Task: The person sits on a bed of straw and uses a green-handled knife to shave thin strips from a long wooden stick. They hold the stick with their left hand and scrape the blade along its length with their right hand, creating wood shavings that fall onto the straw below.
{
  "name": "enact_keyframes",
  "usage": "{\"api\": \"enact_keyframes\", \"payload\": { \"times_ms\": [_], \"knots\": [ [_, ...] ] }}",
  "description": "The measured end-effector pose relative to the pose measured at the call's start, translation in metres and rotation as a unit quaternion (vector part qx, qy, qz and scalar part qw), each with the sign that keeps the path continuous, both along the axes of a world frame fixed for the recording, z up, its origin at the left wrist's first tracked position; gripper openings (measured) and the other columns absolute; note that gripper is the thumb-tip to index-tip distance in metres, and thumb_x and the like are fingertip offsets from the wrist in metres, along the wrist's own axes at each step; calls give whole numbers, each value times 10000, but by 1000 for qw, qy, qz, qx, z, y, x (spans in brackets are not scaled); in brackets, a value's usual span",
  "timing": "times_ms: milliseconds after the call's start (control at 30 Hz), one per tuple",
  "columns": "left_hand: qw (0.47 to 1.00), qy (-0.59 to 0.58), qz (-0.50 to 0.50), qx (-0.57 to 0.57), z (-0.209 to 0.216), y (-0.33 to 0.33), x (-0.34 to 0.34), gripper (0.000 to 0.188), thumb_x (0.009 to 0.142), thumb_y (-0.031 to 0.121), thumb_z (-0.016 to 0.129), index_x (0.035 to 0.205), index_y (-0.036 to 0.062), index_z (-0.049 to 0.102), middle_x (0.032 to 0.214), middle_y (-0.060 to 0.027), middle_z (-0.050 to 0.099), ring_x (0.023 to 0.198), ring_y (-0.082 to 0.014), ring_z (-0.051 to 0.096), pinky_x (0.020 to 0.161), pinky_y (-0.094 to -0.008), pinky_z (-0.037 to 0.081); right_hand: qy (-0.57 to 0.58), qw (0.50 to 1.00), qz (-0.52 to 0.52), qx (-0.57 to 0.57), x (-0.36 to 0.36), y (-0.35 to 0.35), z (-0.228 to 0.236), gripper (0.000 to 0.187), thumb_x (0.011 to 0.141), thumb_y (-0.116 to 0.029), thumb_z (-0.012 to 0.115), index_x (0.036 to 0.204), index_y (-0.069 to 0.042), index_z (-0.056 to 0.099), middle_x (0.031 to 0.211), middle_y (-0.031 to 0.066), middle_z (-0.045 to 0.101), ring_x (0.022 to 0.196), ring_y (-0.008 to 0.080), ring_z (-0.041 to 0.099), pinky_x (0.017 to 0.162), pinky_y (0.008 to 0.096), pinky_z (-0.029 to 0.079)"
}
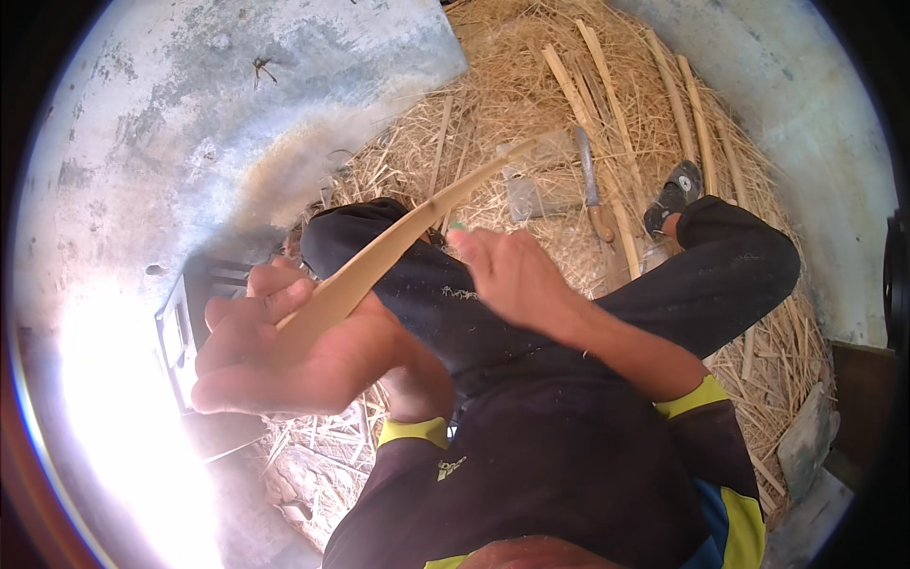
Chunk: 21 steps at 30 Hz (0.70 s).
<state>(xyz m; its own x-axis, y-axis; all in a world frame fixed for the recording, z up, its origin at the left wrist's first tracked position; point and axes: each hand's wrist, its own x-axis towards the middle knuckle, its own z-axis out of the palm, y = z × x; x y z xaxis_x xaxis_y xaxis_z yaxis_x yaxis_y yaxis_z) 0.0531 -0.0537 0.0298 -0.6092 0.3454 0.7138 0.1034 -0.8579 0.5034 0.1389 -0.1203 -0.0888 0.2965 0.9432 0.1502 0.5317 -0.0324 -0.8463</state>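
A long, pale split bamboo strip (398, 239) slants from lower left up to the right in front of my chest. My left hand (294, 356) is palm up, its fingers curled around the strip's wide near end. The strip's far end narrows and reaches over the straw. Close to the right of the strip, my right hand (519, 283) is closed with the thumb side up. A small green bit (458, 227) shows at its fingertips; whatever else is in the fist is hidden.
Straw-like shavings (512, 57) cover the floor around my crossed legs. A knife (594, 190) with a wooden handle lies beyond my right hand, beside a grey block (531, 199). Several bamboo lengths (697, 119) lie at far right. A grey wall (237, 114) bounds the left.
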Motion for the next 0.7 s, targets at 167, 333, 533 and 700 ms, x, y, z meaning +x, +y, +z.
{"api": "enact_keyframes", "payload": {
  "times_ms": [167,333,533,700],
  "knots": [
    [1000,28,-9,1,-10,-6,-8,492,971,494,336,633,138,358,507,26,278,396,-76,291,397,-206,278,61,996,48,32,-5,-11,31,453,977,-319,396,739,23,574,634,250,547,610,434,544,556,473,419],
    [1000,9,-4,-17,-2,-2,0,521,957,539,320,625,140,361,505,25,277,408,-79,319,402,-206,272,46,999,1,-22,8,4,8,411,973,-287,423,740,31,538,594,239,518,595,430,531,533,454,408],
    [999,32,-35,8,-9,-8,-10,484,1000,436,227,700,110,420,474,7,299,368,-78,259,395,-195,330,48,998,38,34,-6,-2,22,406,965,-304,441,732,14,537,564,214,513,552,414,531,511,454,409],
    [999,-21,-28,1,-8,-4,-8,498,968,478,352,610,132,380,505,19,285,409,-98,289,422,-220,250,-23,999,-1,31,-15,-2,16,371,950,-335,464,793,-16,570,546,195,531,520,402,539,500,466,431]
  ]
}}
